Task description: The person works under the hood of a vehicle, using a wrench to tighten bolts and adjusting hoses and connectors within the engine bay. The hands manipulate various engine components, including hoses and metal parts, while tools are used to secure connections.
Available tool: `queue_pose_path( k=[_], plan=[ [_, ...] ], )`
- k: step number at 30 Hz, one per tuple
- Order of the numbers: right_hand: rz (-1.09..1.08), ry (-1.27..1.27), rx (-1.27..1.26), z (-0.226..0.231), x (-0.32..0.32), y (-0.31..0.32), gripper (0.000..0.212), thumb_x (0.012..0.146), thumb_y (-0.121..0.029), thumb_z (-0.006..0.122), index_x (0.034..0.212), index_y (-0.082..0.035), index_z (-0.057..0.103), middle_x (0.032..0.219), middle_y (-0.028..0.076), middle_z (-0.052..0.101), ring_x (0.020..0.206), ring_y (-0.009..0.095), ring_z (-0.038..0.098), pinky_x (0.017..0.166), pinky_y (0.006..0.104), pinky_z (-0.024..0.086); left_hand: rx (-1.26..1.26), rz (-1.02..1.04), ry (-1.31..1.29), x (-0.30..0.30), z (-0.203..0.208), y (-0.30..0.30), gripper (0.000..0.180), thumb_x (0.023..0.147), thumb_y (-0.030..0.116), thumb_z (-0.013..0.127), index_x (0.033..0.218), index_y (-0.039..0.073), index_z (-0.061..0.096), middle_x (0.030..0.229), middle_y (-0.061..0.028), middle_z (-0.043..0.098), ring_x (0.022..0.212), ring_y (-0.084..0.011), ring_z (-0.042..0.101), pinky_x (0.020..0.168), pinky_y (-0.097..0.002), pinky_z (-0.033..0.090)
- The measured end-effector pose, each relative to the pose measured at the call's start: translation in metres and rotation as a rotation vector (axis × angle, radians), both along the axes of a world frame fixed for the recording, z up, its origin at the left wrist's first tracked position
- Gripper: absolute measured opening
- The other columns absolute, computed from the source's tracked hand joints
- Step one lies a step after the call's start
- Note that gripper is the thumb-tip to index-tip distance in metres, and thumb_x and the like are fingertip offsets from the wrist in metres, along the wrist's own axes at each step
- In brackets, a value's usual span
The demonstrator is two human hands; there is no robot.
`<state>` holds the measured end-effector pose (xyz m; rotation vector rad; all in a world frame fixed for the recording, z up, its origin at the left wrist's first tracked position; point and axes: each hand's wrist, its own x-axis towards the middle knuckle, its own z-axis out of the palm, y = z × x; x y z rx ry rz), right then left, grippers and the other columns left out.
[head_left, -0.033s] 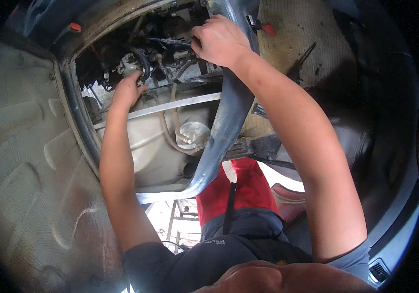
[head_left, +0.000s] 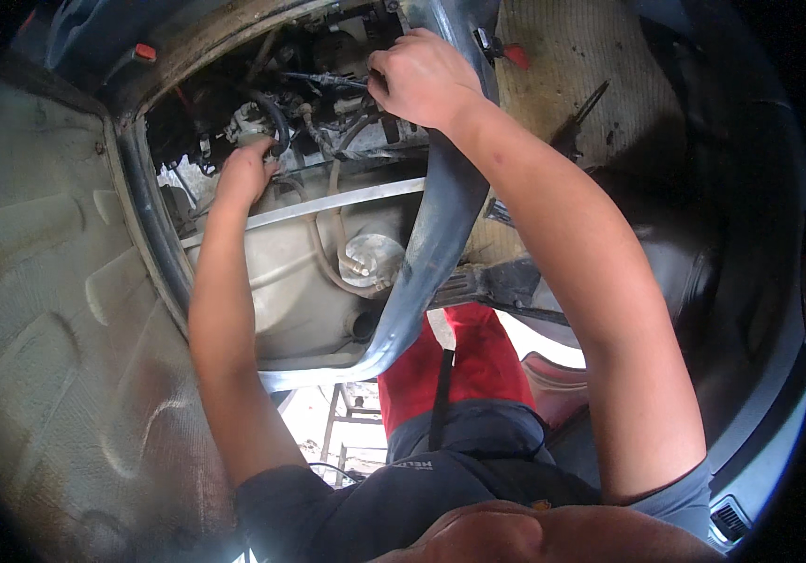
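Both my arms reach up into an open engine bay under a vehicle floor. My left hand (head_left: 243,171) curls its fingers round a pale fitting beside a black hose (head_left: 276,117) at the bay's left side. At the top my right hand (head_left: 422,83) is closed on a thin dark tool (head_left: 328,80), which points left into the tangle of hoses and cables. Below both hands, a silver crossbar (head_left: 337,201) spans the bay. A clear round filter (head_left: 371,259) sits on a beige tank (head_left: 281,291).
A curved grey metal frame edge (head_left: 441,225) runs down under my right forearm. Beige moulded floor covering (head_left: 37,300) fills the left side, and a woven mat (head_left: 572,56) lies at the top right. Red trouser legs (head_left: 464,366) show below. A red clip (head_left: 145,52) sits at the top left.
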<state>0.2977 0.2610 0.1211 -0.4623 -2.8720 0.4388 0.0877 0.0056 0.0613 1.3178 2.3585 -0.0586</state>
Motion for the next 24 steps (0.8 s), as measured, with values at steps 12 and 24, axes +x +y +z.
queue_pose_path(
  k=[12,24],
  plan=[
    [-0.037,0.010,-0.012,0.005,0.003,-0.002,0.023,0.083,-0.029,0.062,0.078,-0.008,0.072,0.079,0.013,0.070,0.086,0.029,0.066,0.091,0.0382,0.048,0.010,-0.182,-0.126,-0.030,-0.007,-0.006,0.043,0.086,0.024,0.071,0.127,0.012,0.064,0.117,-0.0180,0.067,0.109,-0.0387,0.061,0.093,-0.0443,0.049],
    [-0.017,-0.030,-0.019,0.004,0.003,0.001,0.024,0.085,-0.029,0.060,0.081,-0.008,0.072,0.080,0.013,0.070,0.088,0.029,0.066,0.091,0.0386,0.048,0.028,0.088,-0.168,-0.018,0.003,-0.003,0.040,0.088,0.031,0.068,0.120,0.007,0.066,0.104,-0.0244,0.068,0.101,-0.0415,0.064,0.088,-0.0452,0.050]
  ],
)
